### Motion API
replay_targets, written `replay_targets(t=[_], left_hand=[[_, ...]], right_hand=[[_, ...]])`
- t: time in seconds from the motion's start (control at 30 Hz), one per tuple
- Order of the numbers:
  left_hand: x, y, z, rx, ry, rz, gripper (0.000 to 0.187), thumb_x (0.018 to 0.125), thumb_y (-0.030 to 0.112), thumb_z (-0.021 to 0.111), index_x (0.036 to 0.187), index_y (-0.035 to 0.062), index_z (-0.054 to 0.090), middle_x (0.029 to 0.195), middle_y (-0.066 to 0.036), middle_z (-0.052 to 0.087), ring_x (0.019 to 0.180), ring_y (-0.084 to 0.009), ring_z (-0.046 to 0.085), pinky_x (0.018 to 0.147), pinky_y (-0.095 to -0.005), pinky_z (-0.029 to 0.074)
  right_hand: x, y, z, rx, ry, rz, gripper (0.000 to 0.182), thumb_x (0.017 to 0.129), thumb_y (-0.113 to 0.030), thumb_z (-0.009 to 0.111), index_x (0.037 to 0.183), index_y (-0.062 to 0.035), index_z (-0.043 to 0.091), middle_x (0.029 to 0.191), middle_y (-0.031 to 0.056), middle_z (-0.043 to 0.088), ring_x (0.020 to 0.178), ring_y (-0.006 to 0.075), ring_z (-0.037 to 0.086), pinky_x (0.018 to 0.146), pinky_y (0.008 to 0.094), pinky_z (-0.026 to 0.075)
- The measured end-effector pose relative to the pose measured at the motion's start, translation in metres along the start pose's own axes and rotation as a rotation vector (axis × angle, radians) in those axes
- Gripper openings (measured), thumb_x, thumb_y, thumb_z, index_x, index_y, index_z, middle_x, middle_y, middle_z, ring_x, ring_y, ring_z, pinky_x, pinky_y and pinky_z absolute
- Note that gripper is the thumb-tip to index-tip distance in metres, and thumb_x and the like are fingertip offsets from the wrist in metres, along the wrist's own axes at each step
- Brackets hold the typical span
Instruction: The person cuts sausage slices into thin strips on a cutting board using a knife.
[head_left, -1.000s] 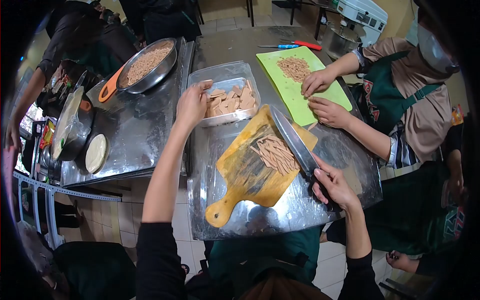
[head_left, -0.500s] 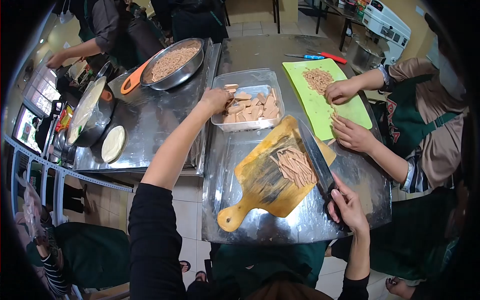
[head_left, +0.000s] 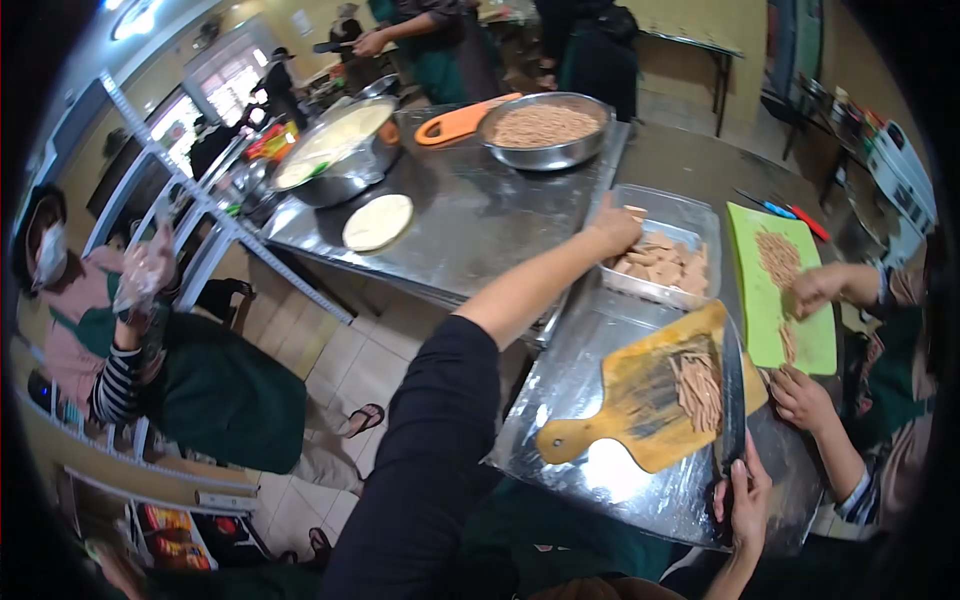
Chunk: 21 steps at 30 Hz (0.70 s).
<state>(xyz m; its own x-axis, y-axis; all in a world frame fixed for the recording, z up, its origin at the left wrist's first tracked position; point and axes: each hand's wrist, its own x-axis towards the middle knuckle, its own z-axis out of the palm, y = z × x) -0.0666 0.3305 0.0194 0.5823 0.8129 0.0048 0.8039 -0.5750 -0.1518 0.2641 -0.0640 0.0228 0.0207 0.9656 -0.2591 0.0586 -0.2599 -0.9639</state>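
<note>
My left hand [head_left: 618, 230] is at the left side of a clear plastic tub [head_left: 672, 198], its fingers closed around a flat pinkish-brown slice [head_left: 635, 212]. More flat slices [head_left: 668, 264] lie heaped in the tub. My right hand [head_left: 745, 492] grips the handle of a large knife [head_left: 734, 385], whose blade lies along the right part of a wooden cutting board [head_left: 640, 385]. Thin strips [head_left: 697, 390] of the same pinkish-brown food sit in a pile on the board, left of the blade.
To the right, a co-worker's hands [head_left: 815, 300] are at a green cutting board [head_left: 758, 345] with small chopped bits. A steel bowl of chopped food [head_left: 545, 157], a dough round [head_left: 378, 223] and a large bowl [head_left: 350, 185] stand on the left table. Another person [head_left: 200, 380] stands left.
The view has swung left, so the tables appear farther right. My left hand stays by the tub and a slice now shows at its fingers. My right hand still holds the knife.
</note>
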Motion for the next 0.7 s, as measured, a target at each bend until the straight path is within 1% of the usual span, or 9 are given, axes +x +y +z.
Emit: replay_targets(t=[0.03, 0.13, 0.23, 0.27, 0.33, 0.43, 0.5, 0.63, 0.7], left_hand=[[0.001, 0.003, -0.002, 0.029, 0.009, -0.024, 0.017, 0.087, 0.027, 0.071, 0.101, 0.0207, 0.079, 0.106, -0.007, 0.078, 0.107, -0.0317, 0.073, 0.117, -0.0678, 0.028], [0.002, 0.006, -0.003, -0.088, 0.152, -0.077, 0.016, 0.088, 0.028, 0.072, 0.099, 0.02, 0.08, 0.1, -0.009, 0.079, 0.103, -0.0334, 0.074, 0.112, -0.0602, 0.041], [0.0, 0.008, -0.016, -0.412, 0.237, -0.223, 0.02, 0.087, 0.03, 0.074, 0.101, 0.0189, 0.081, 0.1, -0.012, 0.078, 0.099, -0.0334, 0.074, 0.097, -0.0481, 0.055], [-0.001, 0.006, -0.021, -0.444, 0.317, -0.196, 0.02, 0.083, 0.031, 0.077, 0.097, 0.0171, 0.081, 0.099, -0.014, 0.078, 0.099, -0.0347, 0.073, 0.083, -0.0444, 0.059], [-0.005, 0.001, -0.034, -0.596, 0.372, -0.114, 0.024, 0.089, 0.029, 0.075, 0.102, 0.0097, 0.08, 0.09, -0.012, 0.078, 0.083, -0.0277, 0.075, 0.077, -0.0414, 0.058], [-0.048, 0.026, -0.08, -0.965, 0.244, -0.039, 0.027, 0.095, 0.03, 0.076, 0.088, 0.0033, 0.075, 0.073, -0.001, 0.068, 0.068, -0.0083, 0.059, 0.064, -0.0296, 0.049], [-0.087, 0.058, -0.095, -1.093, 0.123, -0.068, 0.039, 0.097, 0.033, 0.077, 0.073, 0.0055, 0.062, 0.072, 0.003, 0.06, 0.069, -0.0058, 0.051, 0.061, -0.026, 0.042], [-0.166, 0.135, -0.086, -1.573, -0.192, -0.05, 0.03, 0.102, 0.013, 0.069, 0.077, 0.0083, 0.053, 0.075, 0.001, 0.062, 0.067, -0.0054, 0.055, 0.059, -0.0239, 0.042], [-0.186, 0.165, -0.066, -1.672, -0.262, -0.031, 0.033, 0.102, 0.013, 0.069, 0.075, 0.0075, 0.051, 0.073, 0.0, 0.06, 0.066, -0.0061, 0.054, 0.059, -0.0241, 0.042]], right_hand=[[0.002, 0.003, 0.002, 0.007, 0.005, -0.006, 0.053, 0.11, -0.014, 0.048, 0.162, -0.0084, 0.036, 0.058, 0.0017, 0.053, 0.042, 0.0086, 0.045, 0.038, 0.0239, 0.037], [0.001, 0.004, 0.005, 0.011, 0.035, -0.009, 0.052, 0.11, -0.013, 0.047, 0.161, -0.0091, 0.038, 0.059, 0.0009, 0.052, 0.042, 0.0084, 0.046, 0.038, 0.0236, 0.037], [-0.003, -0.005, 0.009, -0.028, 0.024, -0.004, 0.052, 0.11, -0.013, 0.047, 0.161, -0.0082, 0.037, 0.06, 0.0004, 0.051, 0.042, 0.0082, 0.045, 0.038, 0.0237, 0.036], [-0.005, -0.008, 0.011, -0.031, 0.008, -0.006, 0.052, 0.11, -0.013, 0.047, 0.161, -0.008, 0.037, 0.06, 0.0006, 0.051, 0.042, 0.0081, 0.045, 0.038, 0.0238, 0.036], [-0.009, -0.013, 0.011, -0.037, 0.018, 0.0, 0.053, 0.111, -0.014, 0.048, 0.162, -0.0075, 0.036, 0.06, 0.0009, 0.052, 0.043, 0.0079, 0.044, 0.039, 0.0239, 0.035], [-0.016, -0.014, 0.01, 0.027, 0.009, -0.023, 0.053, 0.11, -0.012, 0.049, 0.162, -0.0073, 0.036, 0.06, 0.0013, 0.053, 0.045, 0.0078, 0.044, 0.042, 0.0239, 0.036], [-0.021, -0.013, 0.009, 0.047, 0.005, -0.029, 0.054, 0.109, -0.009, 0.049, 0.162, -0.0072, 0.037, 0.061, 0.0011, 0.053, 0.046, 0.0076, 0.044, 0.043, 0.0236, 0.037], [-0.029, -0.023, 0.011, 0.058, -0.024, 0.043, 0.053, 0.109, -0.01, 0.05, 0.161, -0.0101, 0.039, 0.065, 0.002, 0.057, 0.05, 0.0059, 0.046, 0.045, 0.0231, 0.038], [-0.031, -0.026, 0.015, 0.046, -0.029, 0.062, 0.052, 0.11, -0.012, 0.05, 0.161, -0.011, 0.04, 0.065, 0.0016, 0.057, 0.05, 0.0054, 0.045, 0.046, 0.0226, 0.038]])
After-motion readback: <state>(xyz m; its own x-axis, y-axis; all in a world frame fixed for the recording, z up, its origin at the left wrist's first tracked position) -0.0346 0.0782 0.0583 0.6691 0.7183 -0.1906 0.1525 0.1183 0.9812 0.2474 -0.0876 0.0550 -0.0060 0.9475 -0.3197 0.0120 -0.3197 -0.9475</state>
